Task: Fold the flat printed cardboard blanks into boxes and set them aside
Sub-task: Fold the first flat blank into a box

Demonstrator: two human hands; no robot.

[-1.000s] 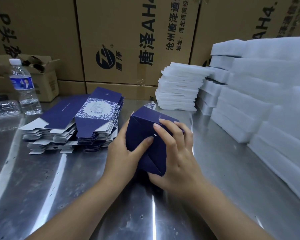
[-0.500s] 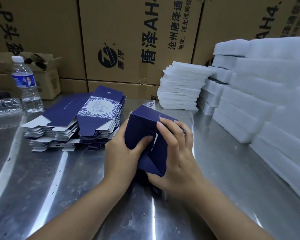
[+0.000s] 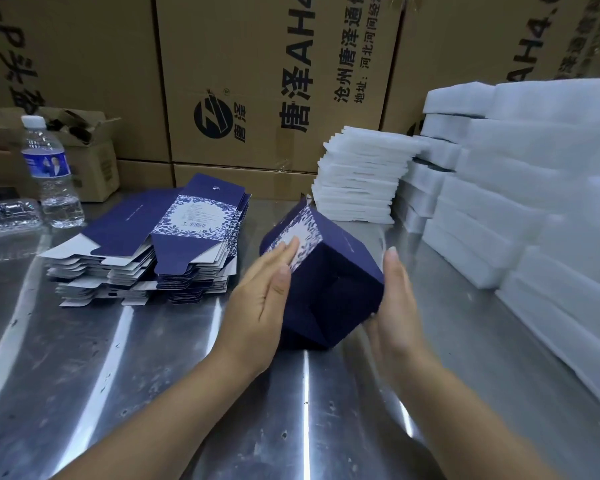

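A navy blue folded box [image 3: 329,289] with a white floral printed side sits tilted between my hands above the metal table [image 3: 118,375], its closed end facing me. My left hand [image 3: 264,289] lies flat against the box's left printed side with straight fingers. My right hand [image 3: 395,299] presses flat on the box's right side, fingers straight and pointing away. A stack of flat navy printed blanks [image 3: 153,244] lies to the left on the table.
White foam pads are stacked behind the box [image 3: 361,178] and along the right [image 3: 534,202]. A water bottle [image 3: 51,174] and clear plastic tray [image 3: 7,214] stand at the far left. Large brown cartons [image 3: 257,81] wall the back.
Both hands have let go of the box's end flaps and now lie flat on its two sides. The box has turned, showing its printed side and closed end.
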